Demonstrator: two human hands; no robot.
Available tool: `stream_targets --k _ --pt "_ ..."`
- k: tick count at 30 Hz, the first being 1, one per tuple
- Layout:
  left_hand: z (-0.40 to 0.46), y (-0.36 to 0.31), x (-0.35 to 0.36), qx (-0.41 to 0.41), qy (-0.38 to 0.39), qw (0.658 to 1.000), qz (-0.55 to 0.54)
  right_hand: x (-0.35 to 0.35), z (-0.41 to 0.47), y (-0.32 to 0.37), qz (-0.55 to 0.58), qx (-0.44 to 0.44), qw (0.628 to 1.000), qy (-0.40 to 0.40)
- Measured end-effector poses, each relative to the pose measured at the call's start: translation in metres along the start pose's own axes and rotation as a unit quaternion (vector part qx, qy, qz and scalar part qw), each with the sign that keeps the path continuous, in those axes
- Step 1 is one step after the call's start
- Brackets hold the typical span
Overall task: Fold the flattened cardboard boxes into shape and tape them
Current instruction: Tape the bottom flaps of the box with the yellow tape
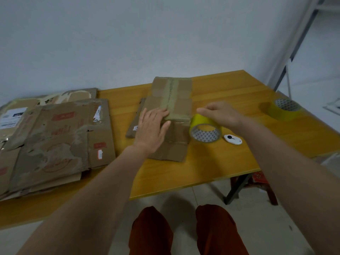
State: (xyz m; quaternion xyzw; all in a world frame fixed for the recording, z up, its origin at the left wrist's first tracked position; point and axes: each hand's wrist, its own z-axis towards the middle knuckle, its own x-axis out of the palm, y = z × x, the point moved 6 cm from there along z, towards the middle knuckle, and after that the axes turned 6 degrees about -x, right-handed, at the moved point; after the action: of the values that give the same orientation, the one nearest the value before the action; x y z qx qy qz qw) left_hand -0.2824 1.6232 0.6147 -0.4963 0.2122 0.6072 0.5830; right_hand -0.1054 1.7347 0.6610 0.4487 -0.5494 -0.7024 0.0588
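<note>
Red-brown trousered legs (185,230) at bottom centre, floor beneath. Flattened cardboard stack (53,137) at left of frame on yellow wooden table (211,162). Small white cutter (233,139) just right of centre, beside yellow tape roll (205,128) standing on edge, touching the folded box's right side. Left hand (151,128) laid flat on folded cardboard box (170,116) at centre, fingers straight, tips at the tape strip's near end, thumb over the front edge. Right hand (219,113) above the roll, fingers bent, blurred; contact with roll not clear, grip impossible to tell. Second yellow tape roll (284,109) far right. Pale wall behind.
</note>
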Motion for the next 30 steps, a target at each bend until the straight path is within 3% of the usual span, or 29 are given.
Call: stream_targets --k 5,9,18,30 --pt "0.014 -0.009 -0.014 -0.031 -0.01 0.999 0.036 0.014 -0.005 -0.009 0.054 -0.008 0.999 0.007" --pt "0.01 -0.033 0.005 0.023 0.011 0.999 0.024 0.016 -0.004 -0.01 0.082 -0.015 0.996 -0.018" --pt "0.016 -0.017 0.012 0.01 0.038 0.998 0.039 0.014 0.003 -0.015 -0.085 -0.025 0.995 0.034" --pt "0.019 -0.022 0.01 -0.045 0.028 0.999 -0.003 -0.003 -0.009 -0.055 0.022 -0.022 0.997 -0.073"
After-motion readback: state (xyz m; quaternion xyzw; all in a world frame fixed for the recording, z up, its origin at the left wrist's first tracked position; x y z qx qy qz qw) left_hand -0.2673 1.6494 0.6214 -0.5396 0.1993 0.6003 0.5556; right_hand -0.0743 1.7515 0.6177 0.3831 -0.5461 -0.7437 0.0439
